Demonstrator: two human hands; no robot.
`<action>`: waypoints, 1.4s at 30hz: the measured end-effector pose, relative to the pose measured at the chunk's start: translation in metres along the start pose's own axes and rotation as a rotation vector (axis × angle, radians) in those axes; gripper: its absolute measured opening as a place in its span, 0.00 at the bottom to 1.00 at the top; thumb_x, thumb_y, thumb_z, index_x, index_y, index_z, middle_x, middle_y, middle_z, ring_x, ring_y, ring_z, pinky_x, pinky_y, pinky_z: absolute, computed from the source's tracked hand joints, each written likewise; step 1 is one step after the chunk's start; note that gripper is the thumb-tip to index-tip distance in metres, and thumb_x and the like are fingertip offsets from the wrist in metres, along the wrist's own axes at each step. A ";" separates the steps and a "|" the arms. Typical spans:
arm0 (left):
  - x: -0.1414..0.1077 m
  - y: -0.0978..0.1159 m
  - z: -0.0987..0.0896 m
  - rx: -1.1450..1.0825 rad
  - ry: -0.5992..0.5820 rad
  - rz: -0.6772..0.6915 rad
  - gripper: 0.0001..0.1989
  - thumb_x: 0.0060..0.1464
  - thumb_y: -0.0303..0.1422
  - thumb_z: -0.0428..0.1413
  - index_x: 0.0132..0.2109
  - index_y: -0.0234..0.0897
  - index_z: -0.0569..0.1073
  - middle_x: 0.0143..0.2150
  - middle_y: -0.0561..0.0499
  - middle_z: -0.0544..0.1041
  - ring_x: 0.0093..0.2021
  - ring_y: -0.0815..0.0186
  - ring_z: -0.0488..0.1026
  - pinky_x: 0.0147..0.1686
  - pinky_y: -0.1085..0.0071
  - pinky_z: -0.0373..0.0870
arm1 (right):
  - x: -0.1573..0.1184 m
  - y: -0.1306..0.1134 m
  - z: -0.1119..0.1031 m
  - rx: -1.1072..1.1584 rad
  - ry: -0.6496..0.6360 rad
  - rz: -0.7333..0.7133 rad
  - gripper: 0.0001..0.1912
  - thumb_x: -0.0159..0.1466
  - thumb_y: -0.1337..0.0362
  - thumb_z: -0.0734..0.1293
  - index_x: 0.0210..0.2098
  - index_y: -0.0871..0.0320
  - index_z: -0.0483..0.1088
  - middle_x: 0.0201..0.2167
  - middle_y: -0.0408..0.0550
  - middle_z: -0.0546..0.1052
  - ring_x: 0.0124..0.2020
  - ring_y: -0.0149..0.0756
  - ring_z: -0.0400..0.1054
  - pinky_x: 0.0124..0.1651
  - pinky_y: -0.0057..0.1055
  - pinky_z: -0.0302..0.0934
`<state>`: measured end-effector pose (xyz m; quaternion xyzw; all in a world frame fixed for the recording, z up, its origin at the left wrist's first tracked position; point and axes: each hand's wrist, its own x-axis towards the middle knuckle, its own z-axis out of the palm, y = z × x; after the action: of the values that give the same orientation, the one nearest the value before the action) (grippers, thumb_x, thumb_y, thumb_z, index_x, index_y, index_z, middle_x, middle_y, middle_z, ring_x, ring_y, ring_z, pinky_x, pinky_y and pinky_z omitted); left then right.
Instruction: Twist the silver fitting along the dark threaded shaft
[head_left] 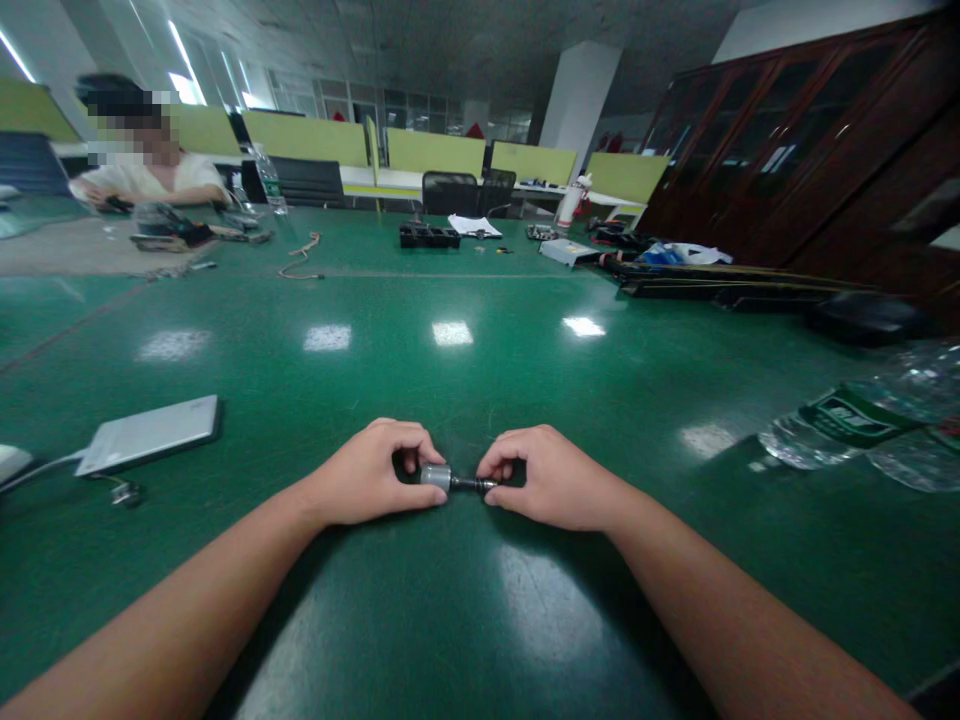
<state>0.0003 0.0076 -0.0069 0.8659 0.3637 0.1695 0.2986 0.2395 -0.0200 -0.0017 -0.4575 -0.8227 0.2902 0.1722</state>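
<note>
Between my two hands a small silver-grey cylinder with a thin dark shaft (436,476) lies level, just over the green tabletop (450,380); it looks like a small motor. My left hand (379,470) has its thumb and index finger closed around the cylinder body at the left. The thumb and fingers of my right hand (547,480) pinch the far right end of the shaft, where a ringed, shiny part shows. My fingertips hide some of both ends.
To the left lie a white power bank (150,435) with a cable and a small metal part (126,492). Water bottles (840,425) lie at the right. Farther back are a black tray (429,235), papers and dark parts. Another person (150,170) sits at far left.
</note>
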 end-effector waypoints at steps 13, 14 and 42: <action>-0.002 0.000 0.000 -0.033 0.013 -0.023 0.11 0.47 0.37 0.65 0.36 0.35 0.77 0.30 0.54 0.74 0.31 0.67 0.71 0.34 0.72 0.64 | -0.005 0.005 -0.020 -0.067 -0.074 0.247 0.07 0.51 0.70 0.72 0.31 0.59 0.79 0.26 0.44 0.77 0.28 0.32 0.69 0.31 0.27 0.59; -0.002 0.001 0.000 -0.033 0.013 -0.025 0.11 0.47 0.36 0.66 0.36 0.35 0.78 0.30 0.54 0.74 0.31 0.67 0.71 0.33 0.72 0.64 | -0.005 0.004 -0.019 -0.062 -0.074 0.225 0.07 0.51 0.70 0.72 0.32 0.58 0.79 0.26 0.44 0.77 0.28 0.32 0.69 0.31 0.27 0.60; 0.002 0.001 0.003 -0.077 0.017 -0.019 0.13 0.50 0.39 0.64 0.39 0.36 0.78 0.31 0.53 0.74 0.31 0.68 0.70 0.32 0.73 0.66 | 0.005 0.000 0.018 0.021 0.149 -0.076 0.07 0.58 0.69 0.72 0.37 0.56 0.79 0.33 0.45 0.79 0.37 0.34 0.70 0.42 0.31 0.61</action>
<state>0.0039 0.0072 -0.0085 0.8488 0.3677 0.1881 0.3302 0.2270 -0.0215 -0.0159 -0.4445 -0.8213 0.2571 0.2486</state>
